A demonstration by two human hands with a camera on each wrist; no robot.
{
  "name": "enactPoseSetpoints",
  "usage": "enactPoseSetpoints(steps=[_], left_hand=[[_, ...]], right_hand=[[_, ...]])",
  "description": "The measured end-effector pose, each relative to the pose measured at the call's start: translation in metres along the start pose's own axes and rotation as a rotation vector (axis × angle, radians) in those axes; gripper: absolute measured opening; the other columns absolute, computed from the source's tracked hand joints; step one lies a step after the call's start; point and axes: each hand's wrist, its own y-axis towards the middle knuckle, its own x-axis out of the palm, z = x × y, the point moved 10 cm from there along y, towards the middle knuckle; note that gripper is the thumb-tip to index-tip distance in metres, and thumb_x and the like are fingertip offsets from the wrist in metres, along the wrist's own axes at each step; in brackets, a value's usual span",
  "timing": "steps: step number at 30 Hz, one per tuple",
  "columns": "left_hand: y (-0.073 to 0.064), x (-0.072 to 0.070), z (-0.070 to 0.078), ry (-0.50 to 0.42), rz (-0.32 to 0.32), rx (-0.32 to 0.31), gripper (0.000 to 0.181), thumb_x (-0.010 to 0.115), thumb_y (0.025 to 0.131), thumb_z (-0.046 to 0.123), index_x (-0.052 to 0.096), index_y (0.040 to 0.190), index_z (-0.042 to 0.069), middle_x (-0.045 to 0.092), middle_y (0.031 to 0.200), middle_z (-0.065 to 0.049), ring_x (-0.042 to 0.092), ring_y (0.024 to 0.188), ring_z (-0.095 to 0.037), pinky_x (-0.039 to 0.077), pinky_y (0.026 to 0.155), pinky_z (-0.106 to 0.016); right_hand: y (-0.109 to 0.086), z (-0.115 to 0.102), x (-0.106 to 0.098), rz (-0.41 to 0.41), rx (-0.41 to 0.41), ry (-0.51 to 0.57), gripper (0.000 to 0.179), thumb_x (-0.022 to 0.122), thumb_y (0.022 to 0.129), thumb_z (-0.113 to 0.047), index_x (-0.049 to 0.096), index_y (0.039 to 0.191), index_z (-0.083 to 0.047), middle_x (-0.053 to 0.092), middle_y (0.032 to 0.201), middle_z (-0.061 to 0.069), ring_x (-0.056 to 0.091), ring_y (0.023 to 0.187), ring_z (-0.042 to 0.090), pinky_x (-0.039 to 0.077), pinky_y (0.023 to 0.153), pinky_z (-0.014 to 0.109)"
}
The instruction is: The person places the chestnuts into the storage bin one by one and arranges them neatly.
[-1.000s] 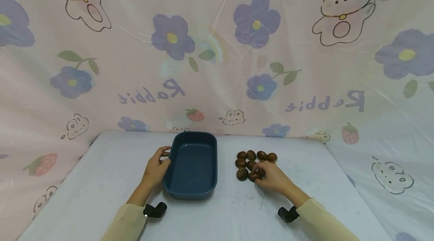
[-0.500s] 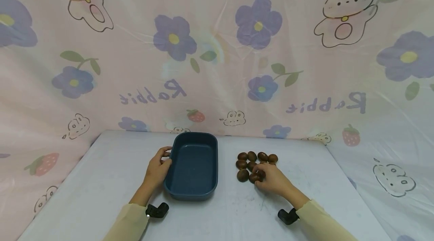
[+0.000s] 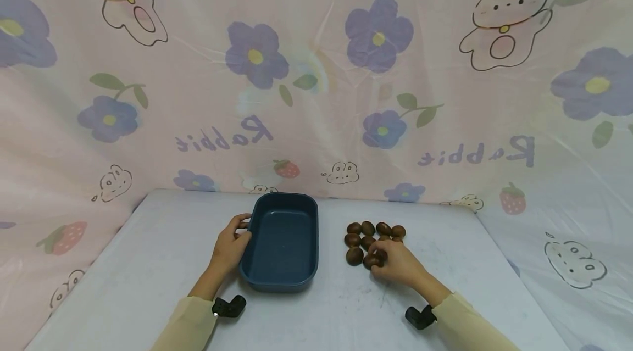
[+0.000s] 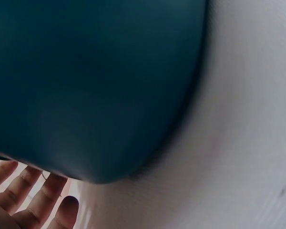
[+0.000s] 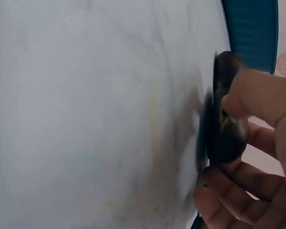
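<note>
A dark blue rectangular box (image 3: 279, 246) with rounded corners stands upright on the table, its inside bare. My left hand (image 3: 228, 246) rests against the box's left wall; in the left wrist view its fingers (image 4: 40, 200) lie along the wall. To the right of the box, several glossy brown chestnuts (image 3: 353, 239) sit close together in rows. My right hand (image 3: 400, 266) is at the front row and pinches a chestnut (image 5: 229, 136) between thumb and fingers, low by the tabletop. This hand partly hides the chestnuts on the right of the group.
The white table (image 3: 336, 312) carries faint smudges near the chestnuts. Behind it hangs a pale curtain (image 3: 316, 109) printed with flowers and rabbits. A black wrist device (image 3: 229, 307) sits on the left wrist, and a matching device (image 3: 420, 317) on the right.
Both hands, the box and the chestnuts keep their places relative to one another. Only the head view has shifted slightly.
</note>
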Motion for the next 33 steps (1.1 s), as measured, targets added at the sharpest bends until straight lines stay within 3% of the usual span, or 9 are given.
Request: enactPoseSetpoints(steps=[7,18,23,29,33], left_hand=[[0.000,0.001,0.000,-0.003,-0.009,-0.008,0.046,0.050,0.087,0.013,0.053,0.133,0.017,0.063,0.120,-0.014,0.063,0.086,-0.021,0.046,0.073,-0.031],[0.000,0.001,0.000,0.008,-0.014,-0.015,0.045,0.049,0.088,0.014,0.052,0.133,0.018,0.063,0.120,-0.013,0.062,0.086,-0.021,0.045,0.073,-0.031],[0.000,0.000,0.000,0.016,-0.010,-0.016,0.045,0.049,0.088,0.014,0.053,0.133,0.018,0.064,0.119,-0.012,0.063,0.087,-0.020,0.045,0.074,-0.031],[-0.001,0.000,0.000,0.004,-0.005,-0.015,0.045,0.050,0.087,0.014,0.054,0.132,0.017,0.064,0.120,-0.014,0.064,0.087,-0.021,0.046,0.073,-0.031],[-0.001,0.001,0.000,0.005,-0.006,-0.017,0.045,0.050,0.088,0.014,0.053,0.132,0.017,0.063,0.121,-0.014,0.064,0.089,-0.022,0.046,0.073,-0.031]], right_hand=[[0.000,0.000,-0.005,0.010,-0.009,-0.006,0.026,0.075,0.068,-0.014,0.067,0.092,-0.022,0.060,0.083,-0.011,0.050,0.072,0.006,0.043,0.065,0.023],[0.000,-0.005,-0.017,0.010,0.046,0.019,0.025,0.075,0.071,-0.020,0.066,0.093,-0.029,0.062,0.081,-0.015,0.056,0.073,0.008,0.045,0.065,0.024],[0.001,-0.012,-0.020,0.018,0.026,0.028,0.024,0.076,0.073,-0.022,0.065,0.092,-0.031,0.062,0.081,-0.018,0.057,0.073,0.006,0.045,0.066,0.024],[0.002,-0.019,-0.026,0.021,0.022,0.065,0.025,0.075,0.075,-0.021,0.066,0.096,-0.029,0.064,0.086,-0.017,0.060,0.079,0.004,0.050,0.072,0.027],[0.004,-0.024,-0.029,0.022,0.004,0.096,0.025,0.074,0.075,-0.017,0.067,0.097,-0.025,0.064,0.085,-0.014,0.059,0.077,0.007,0.049,0.070,0.026]])
